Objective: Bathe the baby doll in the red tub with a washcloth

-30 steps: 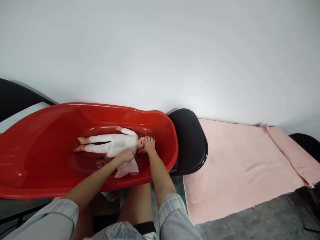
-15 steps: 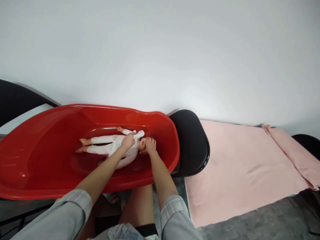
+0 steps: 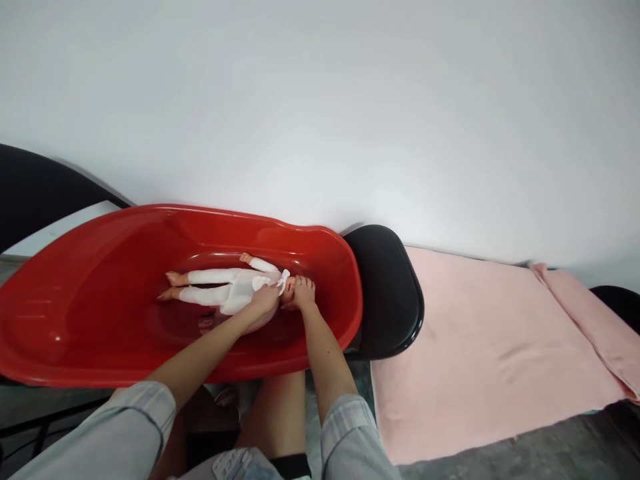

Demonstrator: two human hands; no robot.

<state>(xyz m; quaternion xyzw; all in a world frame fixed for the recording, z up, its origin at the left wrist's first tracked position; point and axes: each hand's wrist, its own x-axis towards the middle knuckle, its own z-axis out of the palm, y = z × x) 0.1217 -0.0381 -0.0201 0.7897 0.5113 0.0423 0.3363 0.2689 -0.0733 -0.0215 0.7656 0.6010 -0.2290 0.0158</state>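
Observation:
A baby doll (image 3: pixel 236 295) in white clothing lies on its back in a red baby bathtub (image 3: pixel 107 287), with its feet to the left and head to the right. My right hand (image 3: pixel 303 292) is cupped over the top of the doll's head, its fingers curled around the forehead. At the doll's upper chest and neck, my left hand (image 3: pixel 266 299) is closed on a small white cloth (image 3: pixel 283 281), part of which sticks out towards the chin. My left forearm covers the doll's near side and near arm.
A black stool seat (image 3: pixel 387 293) stands against the tub's right end. Further right, a pink towel (image 3: pixel 480 360) is spread over a flat surface, with a folded pink piece (image 3: pixel 583 313) at its far end. Behind everything rises a white wall (image 3: pixel 320 113).
My left hand has moved slightly right and down with the white cloth, from above the chest to the neck. My right hand stays on the doll's head. The view has shifted slightly.

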